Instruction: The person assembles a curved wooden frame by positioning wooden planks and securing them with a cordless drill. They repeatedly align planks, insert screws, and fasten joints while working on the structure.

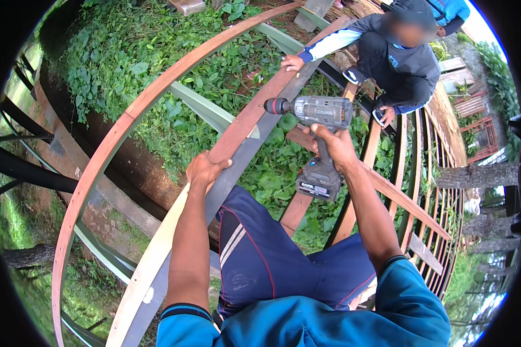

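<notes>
My right hand point(335, 143) is wrapped round the handle of a cordless drill point(321, 110), held level with its chuck and bit toward the left. The bit's tip appears over a reddish-brown wooden board point(260, 107); whether it touches, I cannot tell. My left hand point(205, 169) grips that board near its lower end, where a pale yellow board point(156, 254) begins. Both boards run along a dark grey beam point(237, 159). Farther up, a co-worker's hand point(293, 62) rests on the reddish-brown board.
A crouching co-worker point(402, 58) is at the upper right. A curved wooden rail point(150, 92) arcs along the left, joined by green metal crosspieces point(200, 107). Several slats point(399, 162) run on the right. Leafy plants point(116, 63) grow below, and tree trunks point(477, 175) stand far right.
</notes>
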`<state>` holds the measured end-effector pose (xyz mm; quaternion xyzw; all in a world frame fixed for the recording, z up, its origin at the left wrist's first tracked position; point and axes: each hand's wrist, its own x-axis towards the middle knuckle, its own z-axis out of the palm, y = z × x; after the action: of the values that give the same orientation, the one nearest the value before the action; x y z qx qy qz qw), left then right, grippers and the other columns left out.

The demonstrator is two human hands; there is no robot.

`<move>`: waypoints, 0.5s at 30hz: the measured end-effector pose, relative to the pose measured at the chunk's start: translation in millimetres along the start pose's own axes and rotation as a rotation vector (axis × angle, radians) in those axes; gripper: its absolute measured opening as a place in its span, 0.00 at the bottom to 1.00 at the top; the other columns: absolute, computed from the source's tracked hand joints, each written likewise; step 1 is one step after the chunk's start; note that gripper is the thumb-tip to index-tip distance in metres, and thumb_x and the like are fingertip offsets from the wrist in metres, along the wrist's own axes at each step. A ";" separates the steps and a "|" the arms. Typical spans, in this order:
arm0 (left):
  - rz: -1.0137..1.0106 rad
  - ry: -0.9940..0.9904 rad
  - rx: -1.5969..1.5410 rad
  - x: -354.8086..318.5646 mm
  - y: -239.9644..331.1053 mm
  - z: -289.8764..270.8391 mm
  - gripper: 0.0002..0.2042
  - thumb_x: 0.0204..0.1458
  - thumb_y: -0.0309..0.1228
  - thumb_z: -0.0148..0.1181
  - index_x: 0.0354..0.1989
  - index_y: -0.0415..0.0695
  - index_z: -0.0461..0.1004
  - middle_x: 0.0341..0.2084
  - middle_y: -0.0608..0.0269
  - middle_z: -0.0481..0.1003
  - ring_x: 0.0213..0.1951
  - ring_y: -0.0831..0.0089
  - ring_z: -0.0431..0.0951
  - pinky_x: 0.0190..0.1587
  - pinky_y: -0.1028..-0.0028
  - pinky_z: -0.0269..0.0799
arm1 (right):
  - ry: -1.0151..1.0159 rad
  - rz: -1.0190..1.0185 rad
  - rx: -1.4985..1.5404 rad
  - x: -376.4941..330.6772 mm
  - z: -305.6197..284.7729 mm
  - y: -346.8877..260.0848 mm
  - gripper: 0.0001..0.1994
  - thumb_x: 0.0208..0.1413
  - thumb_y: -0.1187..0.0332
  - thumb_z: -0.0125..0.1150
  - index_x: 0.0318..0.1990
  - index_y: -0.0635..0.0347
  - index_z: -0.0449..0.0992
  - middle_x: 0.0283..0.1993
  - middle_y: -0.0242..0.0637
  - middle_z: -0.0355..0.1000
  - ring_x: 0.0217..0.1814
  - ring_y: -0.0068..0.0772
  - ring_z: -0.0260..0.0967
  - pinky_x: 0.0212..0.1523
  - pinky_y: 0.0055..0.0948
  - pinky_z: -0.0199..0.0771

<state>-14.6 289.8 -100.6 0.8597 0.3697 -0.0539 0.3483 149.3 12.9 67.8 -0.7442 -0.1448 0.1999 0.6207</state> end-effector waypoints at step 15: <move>0.015 -0.042 -0.055 3.4 -3.5 -2.1 0.36 0.38 0.61 0.76 0.45 0.40 0.82 0.42 0.47 0.84 0.47 0.52 0.85 0.51 0.56 0.78 | -0.226 0.100 -0.344 77.1 56.7 30.5 0.15 0.61 0.63 0.69 0.48 0.65 0.81 0.38 0.38 0.83 0.23 0.21 0.72 0.23 0.25 0.72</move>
<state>-14.9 294.8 -102.2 0.8511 0.3573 -0.0594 0.3801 188.9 92.0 20.3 -0.8184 -0.2085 0.2850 0.4534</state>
